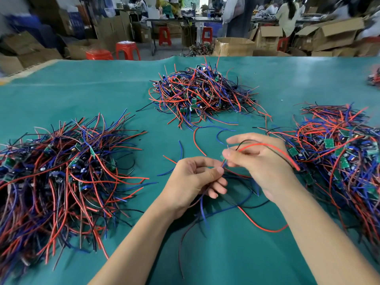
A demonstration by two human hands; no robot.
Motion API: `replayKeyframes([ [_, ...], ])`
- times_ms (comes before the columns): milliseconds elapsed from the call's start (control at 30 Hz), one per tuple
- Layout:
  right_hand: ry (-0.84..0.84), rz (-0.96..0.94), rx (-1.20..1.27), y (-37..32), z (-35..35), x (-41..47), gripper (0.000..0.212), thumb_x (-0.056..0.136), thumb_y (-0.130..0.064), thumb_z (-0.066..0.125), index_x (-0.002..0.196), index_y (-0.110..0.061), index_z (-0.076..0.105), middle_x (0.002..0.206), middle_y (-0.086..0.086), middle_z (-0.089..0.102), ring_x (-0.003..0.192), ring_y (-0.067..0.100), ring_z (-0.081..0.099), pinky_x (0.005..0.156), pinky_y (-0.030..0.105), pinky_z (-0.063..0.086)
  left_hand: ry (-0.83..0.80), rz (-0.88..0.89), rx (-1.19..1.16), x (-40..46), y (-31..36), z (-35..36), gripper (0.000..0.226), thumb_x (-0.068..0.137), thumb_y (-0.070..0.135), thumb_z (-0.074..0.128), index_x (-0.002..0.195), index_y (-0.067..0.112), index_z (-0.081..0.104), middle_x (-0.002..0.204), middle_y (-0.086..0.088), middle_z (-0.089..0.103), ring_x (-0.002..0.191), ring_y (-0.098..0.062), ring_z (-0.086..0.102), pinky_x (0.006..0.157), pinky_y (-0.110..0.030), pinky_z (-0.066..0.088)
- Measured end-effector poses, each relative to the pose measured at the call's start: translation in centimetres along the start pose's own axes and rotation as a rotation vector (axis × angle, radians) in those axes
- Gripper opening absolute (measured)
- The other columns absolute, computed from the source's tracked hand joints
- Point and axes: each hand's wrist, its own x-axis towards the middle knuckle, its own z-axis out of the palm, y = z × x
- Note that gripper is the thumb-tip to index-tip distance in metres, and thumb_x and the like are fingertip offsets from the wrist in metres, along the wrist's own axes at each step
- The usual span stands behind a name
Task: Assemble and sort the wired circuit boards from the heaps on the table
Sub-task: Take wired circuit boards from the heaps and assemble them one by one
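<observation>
Forearms: both reach in from the bottom edge and meet over the green mat (226,254), between the heaps.
Left hand (197,177): fingers curled, thumb and forefinger pinching a thin bunch of wires; a blue wire (203,210) trails down out of the palm toward the camera.
Right hand (259,159): thumb and forefinger pinched on wire ends just beside the left fingertips; a red wire (273,150) and a black wire (275,154) arc across its back.
Board in hand: a small pale part may sit at the pinch; too blurred to tell.
Left heap (61,173): wired boards, leads fanned outward, near the left forearm.
Far heap (203,93): tangled, centre of the mat, well apart from the hands.
Right heap (339,161): tangled, green boards showing, just beside the right hand.
Loose leads: red, blue and black strands lie on the mat under and around the hands.
Step (judged): one unit's leads being gathered or joined, mid-assembly; not yet sorted.
Next move (judged): needs both pinches kept steady while ends are aligned, trailing leads freed from the loose strands, then the unit laid on the proper heap; which one, cannot tell.
</observation>
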Motion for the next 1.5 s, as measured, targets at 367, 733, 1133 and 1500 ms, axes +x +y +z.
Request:
replayKeyframes([
  [367, 0.504, -0.057, 0.310, -0.4, -1.8, 0.9, 0.021, 0.081, 0.004, 0.080, 0.089, -0.008, 0.065, 0.072, 0.005, 0.068, 0.061, 0.015, 0.064, 0.065, 0.025, 0.055, -0.151, -0.058, 0.223, -0.7, 0.7, 1.0, 0.026, 0.103, 0.006, 0.045, 0.083, 0.005, 0.063, 0.070, -0.011, 0.070, 0.053, -0.017, 0.067, 0.049, -0.021, 0.051],
  [733, 0.135, -0.253, 0.302, -13.0, 2.7, 2.1, 0.009, 0.084, -0.006, 0.077, 0.087, -0.009, 0.070, 0.073, 0.002, 0.071, 0.060, 0.012, 0.067, 0.052, 0.018, 0.049, -0.038, 0.012, 0.149, -0.6, 0.4, 1.2, 0.018, 0.100, 0.001, 0.048, 0.095, 0.000, 0.065, 0.073, -0.013, 0.065, 0.054, -0.017, 0.061, 0.049, -0.021, 0.050],
  [1133, -0.585, -0.026, -1.063, -7.3, 16.6, 11.6, 0.035, 0.086, -0.025, 0.076, 0.113, -0.005, 0.071, 0.105, 0.022, 0.073, 0.088, 0.034, 0.075, 0.078, 0.046, 0.064, 0.113, 0.043, 0.124, -0.5, -0.1, 1.6, 0.023, 0.094, -0.012, 0.042, 0.087, 0.001, 0.059, 0.069, -0.015, 0.060, 0.047, -0.013, 0.057, 0.046, -0.020, 0.050],
  [1500, -0.264, -0.221, -1.357, 1.5, 8.4, 17.1, 0.040, 0.088, 0.003, 0.055, 0.118, -0.023, 0.059, 0.119, 0.009, 0.056, 0.097, 0.037, 0.059, 0.074, 0.039, 0.043, 0.185, 0.051, 0.039, -0.5, 0.0, 1.2, 0.024, 0.092, -0.012, 0.041, 0.090, 0.002, 0.061, 0.066, -0.007, 0.062, 0.051, -0.014, 0.059, 0.048, -0.020, 0.049],
])
